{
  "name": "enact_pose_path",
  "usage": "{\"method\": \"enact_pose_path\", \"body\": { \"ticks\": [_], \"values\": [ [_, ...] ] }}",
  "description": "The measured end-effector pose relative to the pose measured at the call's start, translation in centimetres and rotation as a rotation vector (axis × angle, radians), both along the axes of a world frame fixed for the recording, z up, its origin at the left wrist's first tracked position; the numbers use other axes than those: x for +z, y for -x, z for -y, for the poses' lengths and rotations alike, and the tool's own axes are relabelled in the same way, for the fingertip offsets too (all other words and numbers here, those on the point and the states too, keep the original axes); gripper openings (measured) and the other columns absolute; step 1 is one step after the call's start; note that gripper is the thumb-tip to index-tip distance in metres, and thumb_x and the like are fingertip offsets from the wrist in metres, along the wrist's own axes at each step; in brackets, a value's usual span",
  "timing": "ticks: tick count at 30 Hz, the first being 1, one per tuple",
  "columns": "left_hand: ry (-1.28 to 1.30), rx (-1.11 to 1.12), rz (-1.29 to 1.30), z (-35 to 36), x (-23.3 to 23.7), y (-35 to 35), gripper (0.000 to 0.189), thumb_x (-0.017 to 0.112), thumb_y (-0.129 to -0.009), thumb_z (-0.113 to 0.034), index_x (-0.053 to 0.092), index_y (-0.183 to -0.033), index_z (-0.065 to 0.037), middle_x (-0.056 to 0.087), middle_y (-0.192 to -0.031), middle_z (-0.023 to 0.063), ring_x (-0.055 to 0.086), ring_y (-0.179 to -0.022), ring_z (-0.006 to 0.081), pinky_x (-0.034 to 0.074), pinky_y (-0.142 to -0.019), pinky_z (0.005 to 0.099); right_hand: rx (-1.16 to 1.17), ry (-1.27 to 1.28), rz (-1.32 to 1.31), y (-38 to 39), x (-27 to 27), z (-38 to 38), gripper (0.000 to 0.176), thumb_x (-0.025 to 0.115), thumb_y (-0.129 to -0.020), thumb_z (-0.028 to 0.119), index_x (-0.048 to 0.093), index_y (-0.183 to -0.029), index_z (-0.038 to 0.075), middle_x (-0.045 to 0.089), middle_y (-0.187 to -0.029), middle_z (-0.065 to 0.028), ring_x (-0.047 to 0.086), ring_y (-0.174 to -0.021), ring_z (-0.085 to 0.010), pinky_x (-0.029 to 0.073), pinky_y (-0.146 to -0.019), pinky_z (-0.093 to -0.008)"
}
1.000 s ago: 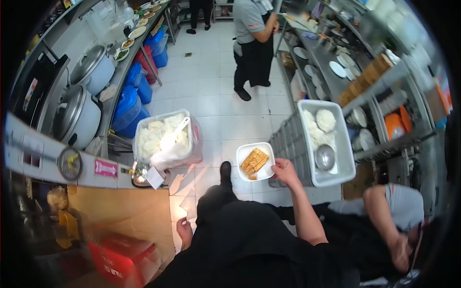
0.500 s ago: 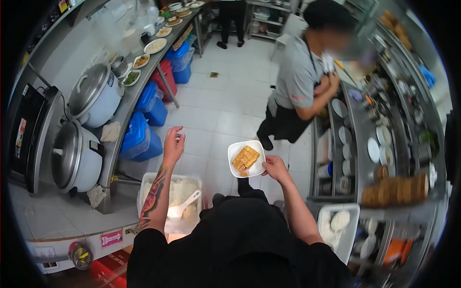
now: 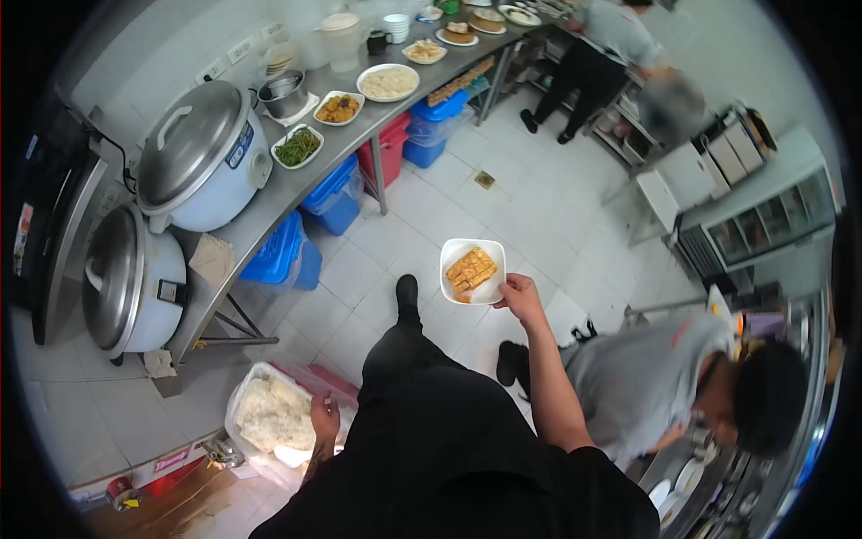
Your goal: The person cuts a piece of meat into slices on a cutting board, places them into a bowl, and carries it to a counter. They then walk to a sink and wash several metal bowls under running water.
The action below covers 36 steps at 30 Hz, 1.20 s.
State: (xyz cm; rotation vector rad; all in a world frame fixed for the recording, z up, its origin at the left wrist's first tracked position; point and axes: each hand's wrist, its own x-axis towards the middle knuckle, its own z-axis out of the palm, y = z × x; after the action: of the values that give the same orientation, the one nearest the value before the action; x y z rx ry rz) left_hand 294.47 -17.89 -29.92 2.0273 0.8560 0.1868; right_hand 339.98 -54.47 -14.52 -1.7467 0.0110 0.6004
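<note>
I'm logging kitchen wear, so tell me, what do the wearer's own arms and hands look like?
The left hand and right hand are ungloved. The right arm has a short black sleeve and no visible markings below it. Dark tattoo markings show past the left wrist.

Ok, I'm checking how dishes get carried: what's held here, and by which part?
The right hand holds the white dish by its rim, near the corner closest to that hand; the left hand appears empty.
</note>
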Motion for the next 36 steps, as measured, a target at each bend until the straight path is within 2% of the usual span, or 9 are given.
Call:
{"method": "enact_pose_path", "body": {
  "ticks": [3,5,10,12,15,17,20,28,36],
  "values": [
    [-0.372,-0.215,0.115,-3.7,-2.9,-9.8,0.029,0.061,-0.090,-0.005,0.063,-0.118,-0.002,0.062,-0.107,0.0202,0.064,-0.090,0.0350,0.055,-0.078,0.0401,-0.013,-0.014,0.009,-8.2,0.5,-2.8,0.028,0.054,-0.089,0.002,0.065,-0.111,-0.011,0.071,-0.092,-0.0142,0.070,-0.072,-0.0210,0.062,-0.061,-0.0306],
    [-0.112,-0.127,-0.066,-5.5,1.8,-21.7,0.029,0.061,-0.090,-0.006,0.064,-0.118,-0.002,0.064,-0.109,0.0194,0.065,-0.093,0.0358,0.054,-0.084,0.0419,0.022,-0.010,0.017,-13.7,0.7,-4.3,0.028,0.054,-0.089,0.003,0.065,-0.110,-0.012,0.071,-0.090,-0.0141,0.070,-0.071,-0.0211,0.062,-0.061,-0.0308],
    [-0.221,-0.295,0.151,-11.2,7.7,-49.7,0.029,0.063,-0.095,-0.016,0.064,-0.120,-0.004,0.069,-0.109,0.0154,0.069,-0.090,0.0318,0.057,-0.076,0.0377,0.128,0.054,0.007,-27.2,0.3,-8.0,0.028,0.055,-0.089,0.005,0.065,-0.110,-0.012,0.071,-0.089,-0.0137,0.071,-0.072,-0.0217,0.062,-0.064,-0.0328],
    [-0.125,-0.289,0.231,-12.3,8.1,-59.9,0.032,0.064,-0.095,-0.020,0.063,-0.123,-0.004,0.070,-0.105,0.0145,0.071,-0.088,0.0262,0.057,-0.074,0.0362,0.166,0.042,-0.001,-32.8,0.2,-9.8,0.028,0.055,-0.089,0.005,0.065,-0.110,-0.011,0.072,-0.089,-0.0136,0.071,-0.073,-0.0216,0.062,-0.065,-0.0331],
    [0.352,-0.195,0.094,-11.8,11.0,-72.2,0.049,0.065,-0.095,-0.022,0.050,-0.137,-0.001,0.068,-0.112,0.0147,0.071,-0.094,0.0236,0.058,-0.074,0.0364,0.238,0.005,-0.014,-40.6,-1.1,-12.4,0.028,0.055,-0.089,0.005,0.065,-0.110,-0.010,0.072,-0.089,-0.0131,0.071,-0.074,-0.0208,0.062,-0.065,-0.0334],
    [0.811,0.106,0.214,-10.9,12.7,-78.3,0.067,0.065,-0.095,-0.021,0.031,-0.148,0.001,0.063,-0.121,0.0176,0.069,-0.101,0.0255,0.058,-0.079,0.0371,0.295,-0.021,-0.025,-46.1,-2.4,-14.2,0.028,0.055,-0.090,0.005,0.065,-0.111,-0.010,0.072,-0.089,-0.0127,0.071,-0.074,-0.0202,0.062,-0.064,-0.0333],
    [0.862,0.387,0.421,-10.0,12.1,-84.5,0.074,0.062,-0.096,-0.020,0.019,-0.150,0.005,0.057,-0.127,0.0227,0.068,-0.105,0.0300,0.058,-0.083,0.0389,0.425,-0.071,0.001,-54.8,-4.8,-16.2,0.028,0.055,-0.090,0.007,0.067,-0.112,-0.007,0.071,-0.085,-0.0105,0.069,-0.068,-0.0169,0.060,-0.062,-0.0305],
    [0.831,0.868,0.569,-8.2,11.8,-92.5,0.063,0.061,-0.098,-0.022,0.027,-0.145,0.003,0.065,-0.114,0.0208,0.069,-0.105,0.0287,0.057,-0.086,0.0351,0.904,0.019,0.035,-72.0,-5.9,-21.6,0.026,0.055,-0.092,0.006,0.067,-0.113,-0.004,0.071,-0.085,-0.0076,0.068,-0.071,-0.0132,0.057,-0.063,-0.0278],
    [0.725,0.793,0.520,-10.4,11.4,-96.8,0.058,0.060,-0.100,-0.030,0.040,-0.146,-0.001,0.065,-0.125,0.0114,0.066,-0.108,0.0214,0.054,-0.088,0.0332,1.161,-0.031,-0.172,-74.0,-6.3,-28.3,0.029,0.055,-0.092,0.005,0.065,-0.118,-0.003,0.072,-0.091,-0.0079,0.068,-0.074,-0.0126,0.057,-0.061,-0.0276]
  ]
}}
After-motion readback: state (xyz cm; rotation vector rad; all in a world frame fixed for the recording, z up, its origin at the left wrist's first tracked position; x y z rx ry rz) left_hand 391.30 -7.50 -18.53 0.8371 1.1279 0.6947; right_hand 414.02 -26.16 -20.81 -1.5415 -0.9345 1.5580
